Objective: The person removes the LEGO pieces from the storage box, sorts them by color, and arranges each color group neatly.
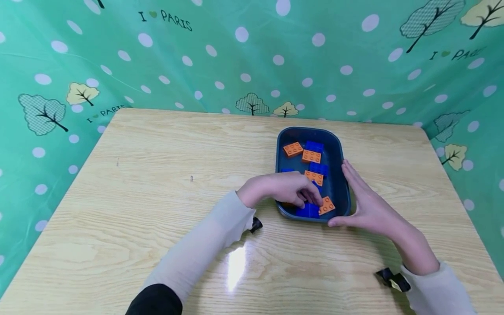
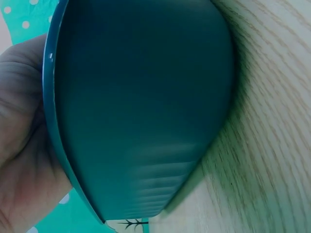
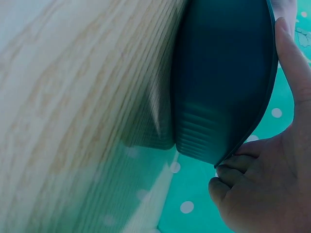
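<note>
A dark blue plastic bin [image 1: 346,192] holds several orange and blue toy building bricks. My left hand [image 1: 289,188] reaches over its left rim, the fingers bent down at the near end. Under the fingertips lie a blue brick [image 1: 308,211] and an orange brick [image 1: 327,205]; I cannot tell whether the hand pinches one. My right hand [image 1: 372,210] spans the bin's near right corner, thumb at the near rim and straight fingers along the right side. In the left wrist view, the bin's outer wall [image 2: 146,97] hides the left fingertips. The right wrist view shows the right hand [image 3: 267,179] against the rim.
More bricks lie farther back in the bin, among them an orange brick [image 1: 293,149] and a blue brick [image 1: 314,146]. The bin stands on a light wood table [image 1: 157,175]. A green dotted cloth [image 1: 220,52] hangs behind and at both sides.
</note>
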A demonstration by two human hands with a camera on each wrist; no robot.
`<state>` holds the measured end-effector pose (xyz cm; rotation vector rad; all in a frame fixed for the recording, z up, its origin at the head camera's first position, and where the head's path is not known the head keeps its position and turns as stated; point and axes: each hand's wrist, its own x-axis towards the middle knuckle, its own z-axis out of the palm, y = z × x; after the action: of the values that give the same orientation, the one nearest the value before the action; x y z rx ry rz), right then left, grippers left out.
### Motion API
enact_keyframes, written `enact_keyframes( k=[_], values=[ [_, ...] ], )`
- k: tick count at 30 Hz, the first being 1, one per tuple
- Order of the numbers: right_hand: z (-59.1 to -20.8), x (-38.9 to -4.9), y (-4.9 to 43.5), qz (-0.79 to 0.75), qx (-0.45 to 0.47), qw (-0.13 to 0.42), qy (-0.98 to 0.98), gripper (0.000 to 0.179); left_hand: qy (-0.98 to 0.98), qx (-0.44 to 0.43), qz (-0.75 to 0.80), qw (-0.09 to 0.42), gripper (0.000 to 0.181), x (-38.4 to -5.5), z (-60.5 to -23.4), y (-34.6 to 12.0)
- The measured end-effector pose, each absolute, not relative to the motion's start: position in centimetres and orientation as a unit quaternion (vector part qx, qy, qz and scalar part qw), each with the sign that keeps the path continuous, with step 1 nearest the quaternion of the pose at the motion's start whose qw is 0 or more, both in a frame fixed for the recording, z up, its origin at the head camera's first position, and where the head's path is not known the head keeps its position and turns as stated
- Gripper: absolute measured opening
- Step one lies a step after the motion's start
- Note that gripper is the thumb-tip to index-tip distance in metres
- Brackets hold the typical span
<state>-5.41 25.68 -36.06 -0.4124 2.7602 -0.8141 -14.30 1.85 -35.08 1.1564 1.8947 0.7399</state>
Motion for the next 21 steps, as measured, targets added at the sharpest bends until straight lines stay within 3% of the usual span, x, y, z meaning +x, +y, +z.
enact_keyframes(
  k=[21],
  values=[
    [-35.95,-5.26,25.69,-0.286,-0.146,0.111,0.941,0.135,0.701,0.449,0.386,0.396,0.038,-14.65,-35.50,1.62]
  ],
)
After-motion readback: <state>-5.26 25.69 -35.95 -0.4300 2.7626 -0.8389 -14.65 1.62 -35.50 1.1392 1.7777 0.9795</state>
